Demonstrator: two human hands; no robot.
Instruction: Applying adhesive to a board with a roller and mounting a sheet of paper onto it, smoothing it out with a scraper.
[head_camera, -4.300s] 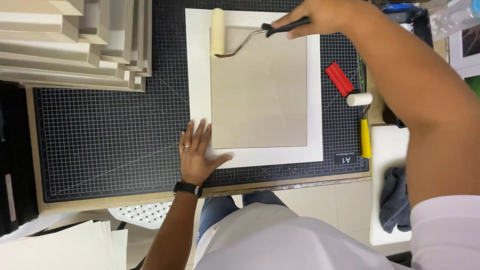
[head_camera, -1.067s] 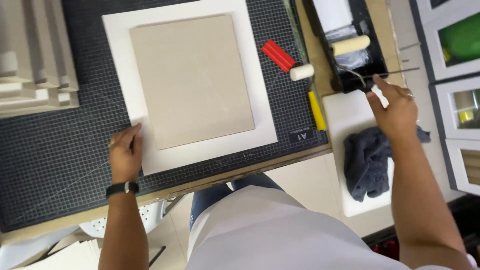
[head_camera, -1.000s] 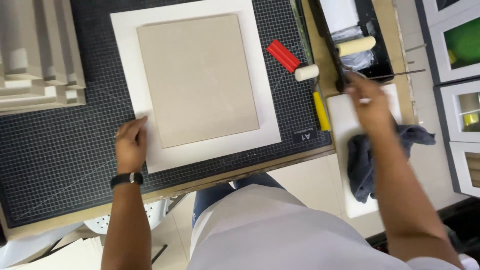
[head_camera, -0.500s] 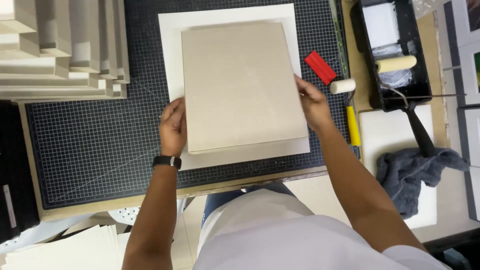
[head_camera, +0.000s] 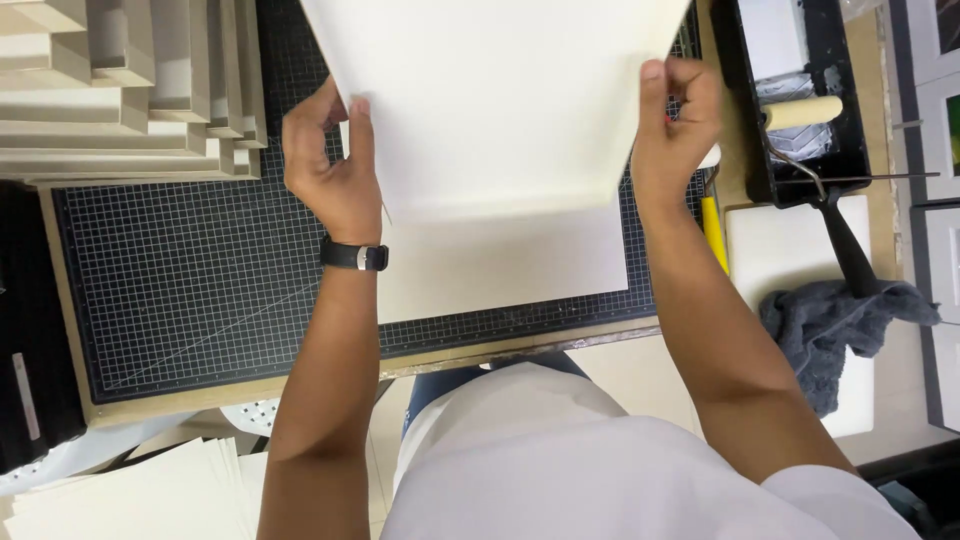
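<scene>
Nearest the camera lies a stack of cream paper sheets (head_camera: 140, 495) at the lower left, by the person's white-shirted lap; past it the wooden table (head_camera: 250, 385) shows its front edge under a black gridded cutting mat (head_camera: 200, 290); on the mat a flat white sheet (head_camera: 500, 265) lies alone, where half a second ago the board rested on it with both hands at its side edges; now the large stiff cream-white board (head_camera: 500, 100) is raised off that sheet and tilted up toward the camera, its pale face showing and its top edge out of view, so by my judgement it is being lifted or turned over; the left hand (head_camera: 335, 170), with a black wristwatch (head_camera: 353, 256), has its fingers clamped on the board's left edge, thumb in front; the right hand (head_camera: 675, 125) pinches the right edge the same way; to the right a grey cloth (head_camera: 835, 325) lies crumpled on a white pad (head_camera: 790, 240); beyond it a black paint tray (head_camera: 795, 100) holds a cream foam roller (head_camera: 800, 112), where the right hand was a second ago; at far left stand stacked cream picture frames (head_camera: 120, 85).
</scene>
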